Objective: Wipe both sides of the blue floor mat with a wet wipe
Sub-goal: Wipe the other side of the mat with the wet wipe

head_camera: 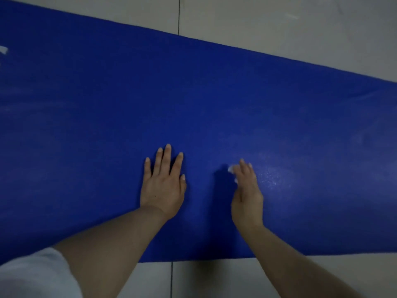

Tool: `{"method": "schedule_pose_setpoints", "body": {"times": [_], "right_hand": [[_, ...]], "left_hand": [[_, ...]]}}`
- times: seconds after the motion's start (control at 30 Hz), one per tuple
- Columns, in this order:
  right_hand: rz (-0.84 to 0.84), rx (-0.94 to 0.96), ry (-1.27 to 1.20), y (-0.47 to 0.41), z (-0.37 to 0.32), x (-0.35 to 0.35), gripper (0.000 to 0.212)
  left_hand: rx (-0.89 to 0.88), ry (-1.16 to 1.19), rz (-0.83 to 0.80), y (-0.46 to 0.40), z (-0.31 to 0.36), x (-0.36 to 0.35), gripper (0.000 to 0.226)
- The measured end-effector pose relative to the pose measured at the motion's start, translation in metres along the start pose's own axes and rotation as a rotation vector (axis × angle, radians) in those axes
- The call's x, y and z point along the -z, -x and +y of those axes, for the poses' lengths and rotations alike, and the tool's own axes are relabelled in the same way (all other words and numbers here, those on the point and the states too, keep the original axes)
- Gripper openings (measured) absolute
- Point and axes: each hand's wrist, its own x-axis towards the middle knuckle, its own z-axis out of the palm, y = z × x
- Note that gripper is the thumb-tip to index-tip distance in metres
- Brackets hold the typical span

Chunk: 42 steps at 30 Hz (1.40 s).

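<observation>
The flat blue foam floor mat lies spread across the pale tiled floor, its matte surface speckled near the right hand, whose fingers pinch a small white wet wipe. The left hand presses flat, fingers spread.
</observation>
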Motion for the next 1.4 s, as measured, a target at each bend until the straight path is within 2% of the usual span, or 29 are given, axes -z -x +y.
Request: {"method": "schedule_pose_setpoints", "body": {"times": [0.03,0.13,0.17,0.23,0.3,0.47,0.6,0.7,0.87,0.97,1.07,1.17,1.23,1.3,1.4], "right_hand": [[-0.153,0.006,0.033,-0.01,-0.002,0.002,0.048],[-0.594,0.204,0.387,-0.024,0.008,0.013,0.075],[-0.689,0.26,0.459,-0.027,0.013,0.019,0.076],[-0.776,0.307,0.477,-0.033,0.022,0.026,0.077],[-0.783,0.326,0.474,-0.034,0.023,0.026,0.077],[-0.768,0.322,0.402,-0.03,0.026,0.023,0.08],[-0.822,0.316,0.32,-0.04,0.023,0.033,0.074],[-0.817,0.331,0.235,-0.047,0.024,0.043,0.074],[-0.746,0.384,0.123,-0.047,0.035,0.05,0.087],[-0.693,0.281,-0.002,-0.064,0.036,0.049,0.08],[-0.572,0.144,-0.119,-0.088,0.021,0.057,0.06],[-0.485,-0.257,-0.359,-0.118,-0.006,0.077,0.039],[-0.492,-0.561,-0.508,-0.14,-0.015,0.09,0.01],[-0.495,-0.723,-0.605,-0.15,-0.019,0.098,0.025],[-0.349,-0.985,-0.833,-0.154,-0.024,0.089,0.022]], "left_hand": [[-0.001,-0.008,0.006,0.0,-0.001,-0.002,0.057],[-0.01,0.006,0.041,-0.003,-0.003,-0.007,0.058],[-0.012,-0.004,0.025,-0.003,-0.003,-0.008,0.058],[-0.006,-0.01,-0.012,-0.003,-0.002,-0.004,0.057],[0.016,0.009,-0.085,-0.004,0.0,0.004,0.058],[0.096,-0.065,-0.445,-0.015,0.015,0.047,0.062],[0.119,-0.219,-0.686,-0.036,0.03,0.086,0.067],[0.062,-0.337,-0.659,-0.052,0.044,0.108,0.056],[-0.031,-0.223,-0.448,-0.076,0.064,0.11,0.055],[-0.117,-0.17,-0.29,-0.121,0.064,0.094,0.055],[-0.075,-0.089,-0.161,-0.162,0.065,0.084,0.056],[-0.026,-0.088,-0.123,-0.185,0.061,0.072,0.058],[0.024,-0.05,-0.172,-0.189,0.055,0.064,0.059],[0.023,-0.005,-0.211,-0.188,0.051,0.059,0.061],[0.02,0.021,-0.183,-0.187,0.051,0.061,0.062]]}}
